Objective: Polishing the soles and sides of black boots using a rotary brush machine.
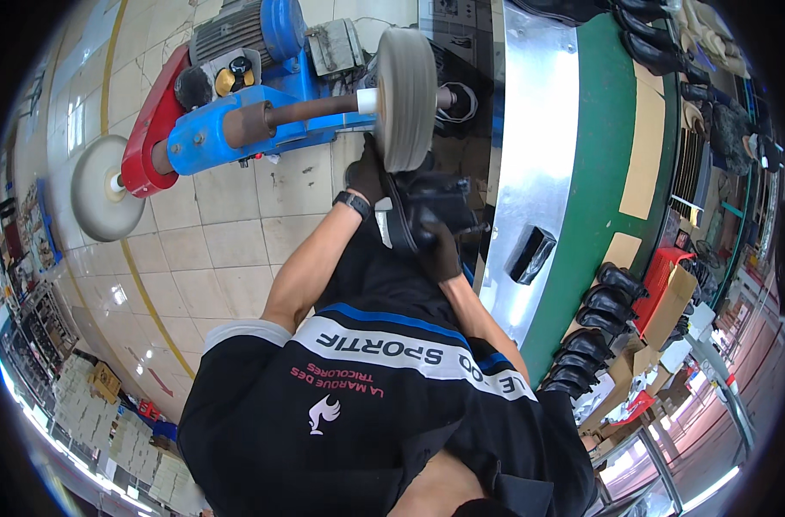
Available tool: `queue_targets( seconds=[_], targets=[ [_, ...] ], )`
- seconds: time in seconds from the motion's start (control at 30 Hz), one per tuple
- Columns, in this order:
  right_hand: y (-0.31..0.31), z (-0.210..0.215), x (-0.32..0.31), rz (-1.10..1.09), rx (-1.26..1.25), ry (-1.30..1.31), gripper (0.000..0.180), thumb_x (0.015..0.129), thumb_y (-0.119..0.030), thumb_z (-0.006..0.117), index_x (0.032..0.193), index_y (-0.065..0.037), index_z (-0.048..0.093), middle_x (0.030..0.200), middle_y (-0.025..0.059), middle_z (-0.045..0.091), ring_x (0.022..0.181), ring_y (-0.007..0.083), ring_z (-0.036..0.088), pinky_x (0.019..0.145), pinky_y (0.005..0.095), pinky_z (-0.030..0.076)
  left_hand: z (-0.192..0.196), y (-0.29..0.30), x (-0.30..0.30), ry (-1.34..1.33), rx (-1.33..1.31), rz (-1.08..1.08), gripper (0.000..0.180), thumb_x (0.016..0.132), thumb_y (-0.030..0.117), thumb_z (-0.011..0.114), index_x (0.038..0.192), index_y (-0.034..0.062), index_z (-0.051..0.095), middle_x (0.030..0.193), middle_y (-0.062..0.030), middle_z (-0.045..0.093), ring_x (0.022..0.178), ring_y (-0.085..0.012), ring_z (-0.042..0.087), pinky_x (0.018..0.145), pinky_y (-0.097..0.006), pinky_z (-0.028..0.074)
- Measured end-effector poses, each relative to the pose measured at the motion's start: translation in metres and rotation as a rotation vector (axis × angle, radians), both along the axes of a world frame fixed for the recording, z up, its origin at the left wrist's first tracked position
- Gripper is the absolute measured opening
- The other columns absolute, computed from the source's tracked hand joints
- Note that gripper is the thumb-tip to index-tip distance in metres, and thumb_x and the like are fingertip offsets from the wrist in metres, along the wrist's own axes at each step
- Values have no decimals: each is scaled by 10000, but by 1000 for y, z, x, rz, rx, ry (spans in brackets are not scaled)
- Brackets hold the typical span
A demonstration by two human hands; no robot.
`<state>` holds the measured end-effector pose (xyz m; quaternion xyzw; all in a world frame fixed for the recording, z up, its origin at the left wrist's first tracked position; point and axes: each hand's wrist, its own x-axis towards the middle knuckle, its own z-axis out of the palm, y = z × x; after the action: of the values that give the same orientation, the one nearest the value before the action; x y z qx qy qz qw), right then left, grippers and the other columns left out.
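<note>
**Black shoe held up to a spinning-machine wheel**

Both hands gloved in black, closed around a black shoe [427,211]; left hand [367,172] gripping the near upper side, dark watch [352,204] at its wrist; right hand [442,250] clamped under the lower end; shoe pressed against the lower rim of the grey wheel [407,96] just above the hands. Beyond the wheel, a brown shaft running left into a blue and red machine [211,121]; far out on the left end, a second pale round wheel [106,188]. Under the left forearm, tiled floor [229,241] with a yellow line. Right of the hands, a shiny metal panel [535,155] edging a green conveyor [604,172]; black boots [595,319] lined up well beyond the right forearm, beside a red crate [662,267] and cardboard boxes.
</note>
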<state>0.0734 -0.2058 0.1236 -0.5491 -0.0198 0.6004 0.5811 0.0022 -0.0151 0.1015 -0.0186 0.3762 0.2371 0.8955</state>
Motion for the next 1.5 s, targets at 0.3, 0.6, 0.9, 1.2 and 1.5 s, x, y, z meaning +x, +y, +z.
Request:
queue_targets(
  seconds=[0.3,0.6,0.9,1.2,1.5],
  targets=[
    [2,121,35,623,-141,-582,640,662,-157,687,1224,22,436,1137,178,525,1053,281,502,943,350,357,42,-15,-28,-62,-130,15,599,877,570,283,1033,42,519,979,-138,594,943,-253,559,886,-396,425],
    [98,200,34,1226,103,-1269,817,583,-307,686,1320,-190,352,1101,333,417,966,466,467,840,481,398,-48,-31,-18,-233,-124,36,528,873,492,382,1119,42,506,1042,-144,577,967,-250,553,874,-384,433],
    [145,143,18,1653,-132,-1565,739,562,-207,620,1276,-215,428,963,266,459,880,404,490,723,438,419,6,-30,1,-511,-328,66,431,900,367,378,1130,17,482,1100,-167,537,987,-284,538,881,-389,434],
    [74,159,52,849,-113,-863,622,659,-180,636,1238,-56,448,1166,193,502,1064,265,515,888,334,401,-64,-46,-10,7,478,-156,337,905,172,327,1153,7,483,1116,-173,531,1024,-255,529,879,-369,452],
    [64,84,67,-49,-309,443,415,739,-286,558,1084,-57,530,992,114,601,896,260,583,714,350,473,-18,-26,-45,37,-27,274,429,890,375,409,1046,-9,517,795,-89,618,817,-212,587,801,-368,433]
  ],
)
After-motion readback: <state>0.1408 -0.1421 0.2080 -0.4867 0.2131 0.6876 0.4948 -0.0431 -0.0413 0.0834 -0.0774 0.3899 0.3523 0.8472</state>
